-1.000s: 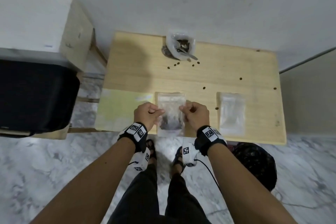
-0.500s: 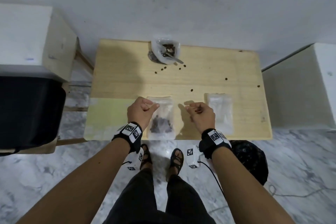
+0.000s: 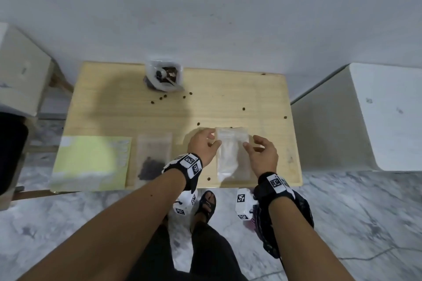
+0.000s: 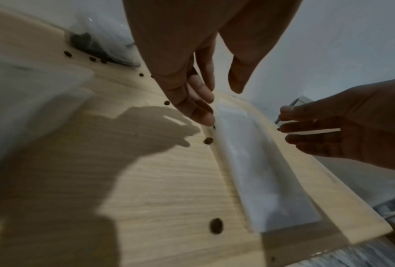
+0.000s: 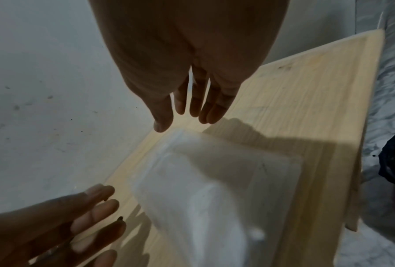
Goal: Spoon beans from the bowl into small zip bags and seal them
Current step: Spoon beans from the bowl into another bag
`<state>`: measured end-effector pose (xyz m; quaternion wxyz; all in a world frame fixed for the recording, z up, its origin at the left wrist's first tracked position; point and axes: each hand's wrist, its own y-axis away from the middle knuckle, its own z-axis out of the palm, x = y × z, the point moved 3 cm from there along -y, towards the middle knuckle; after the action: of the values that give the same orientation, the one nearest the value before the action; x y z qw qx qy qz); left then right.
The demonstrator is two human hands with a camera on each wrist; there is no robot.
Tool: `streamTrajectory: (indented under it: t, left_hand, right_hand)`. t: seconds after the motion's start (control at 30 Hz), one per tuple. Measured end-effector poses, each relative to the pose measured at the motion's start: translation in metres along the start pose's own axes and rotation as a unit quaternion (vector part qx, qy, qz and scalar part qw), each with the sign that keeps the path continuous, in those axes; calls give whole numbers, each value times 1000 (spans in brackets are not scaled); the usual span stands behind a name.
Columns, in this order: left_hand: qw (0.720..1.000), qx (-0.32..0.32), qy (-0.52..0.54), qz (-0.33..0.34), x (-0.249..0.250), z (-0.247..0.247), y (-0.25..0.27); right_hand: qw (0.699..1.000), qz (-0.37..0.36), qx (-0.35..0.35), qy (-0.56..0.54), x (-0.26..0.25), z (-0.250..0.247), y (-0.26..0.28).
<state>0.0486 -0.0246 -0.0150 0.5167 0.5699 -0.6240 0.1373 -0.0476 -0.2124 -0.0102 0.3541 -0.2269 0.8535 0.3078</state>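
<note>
An empty clear zip bag (image 3: 231, 155) lies flat near the wooden table's (image 3: 262, 102) front edge, on the right. My left hand (image 3: 213, 139) and right hand (image 3: 251, 143) flank its top end with relaxed, straight fingers and hold nothing. In the left wrist view my left fingertips (image 4: 203, 117) sit at the empty bag's (image 4: 260, 171) left top corner. My right thumb tip (image 5: 160, 126) hovers by the bag's (image 5: 214, 189) top edge. A zip bag with beans (image 3: 154, 159) lies to the left. The bean bowl (image 3: 163, 75), spoon inside, stands at the back.
Loose beans (image 3: 243, 109) are scattered over the table. A pale yellow-green sheet (image 3: 91, 159) overhangs the front left corner. White boxes stand left (image 3: 20, 80) and right (image 3: 376, 116) of the table. A dark bag (image 3: 303, 210) lies on the floor.
Both hands let go of the bean-filled bag and moved right to the empty bag. The filled bag now lies on the table at the left.
</note>
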Motion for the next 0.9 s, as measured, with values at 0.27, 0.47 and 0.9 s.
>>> streamTrajectory:
  t: [0.27, 0.47, 0.9]
  left_hand:
    - [994, 70, 19, -79, -2, 21, -18]
    - [988, 72, 119, -68, 16, 17, -14]
    - [939, 186, 268, 107, 105, -116, 1]
  right_hand:
    - [998, -14, -60, -7, 12, 8, -34]
    - [993, -33, -59, -96, 4, -9, -43]
    - [943, -239, -156, -169, -179, -22, -26]
